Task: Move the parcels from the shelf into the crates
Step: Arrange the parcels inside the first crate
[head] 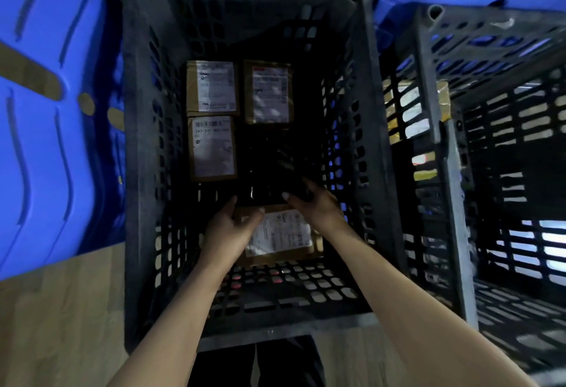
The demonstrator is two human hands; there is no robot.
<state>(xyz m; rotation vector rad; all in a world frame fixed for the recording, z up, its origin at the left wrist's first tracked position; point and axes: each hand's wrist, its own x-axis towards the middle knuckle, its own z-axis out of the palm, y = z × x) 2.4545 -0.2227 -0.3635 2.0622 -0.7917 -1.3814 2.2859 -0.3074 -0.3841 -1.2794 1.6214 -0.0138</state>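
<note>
Both your arms are in, bare to the elbow. Your left forearm (183, 310) runs up from the bottom edge left of centre, your right forearm (413, 301) from the lower right corner, converging just below frame centre. Your left hand (231, 229) grips the parcel (278, 236) at its left edge, thumb (255, 215) laid over the top face. Your right hand (317, 206) holds the parcel's upper right corner, thumb (289, 196) pointing left, fingers curled and lost in the dark. Wrists are roughly straight.
</note>
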